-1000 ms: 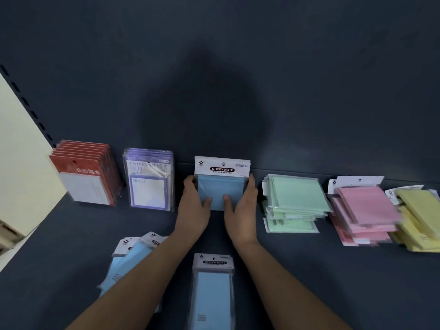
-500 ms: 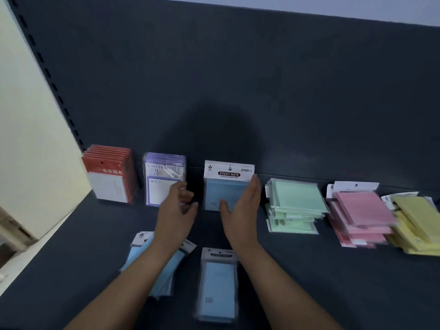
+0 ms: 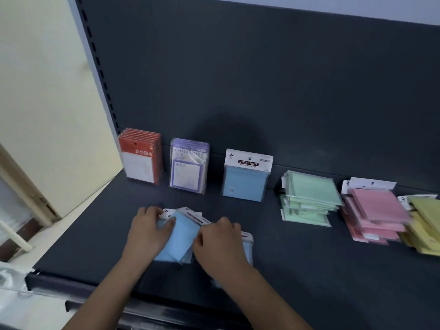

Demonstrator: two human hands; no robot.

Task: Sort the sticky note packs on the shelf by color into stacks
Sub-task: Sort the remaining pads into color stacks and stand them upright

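Where the head camera looks down onto the dark shelf (image 3: 309,270), the loose blue packs (image 3: 181,236) lie fanned near its front edge, between both hands. The left hand (image 3: 150,232) grips their left side, fingers curled over the white header cards and thumb laid on the top blue face. The right hand (image 3: 219,244) sits knuckles-up on their right edge with fingers curled; its back hides the fingertips, so I cannot tell whether it grips. It also covers most of another blue pack (image 3: 247,246) lying beside the pile.

Behind, against the back panel (image 3: 262,91), an upright blue pack (image 3: 246,177) stands alone. Left of it stand purple packs (image 3: 189,169) and red packs (image 3: 140,158). To the right lie the green stack (image 3: 307,198), the pink stack (image 3: 376,213) and, touching it at the frame's edge, the yellow stack (image 3: 426,225).
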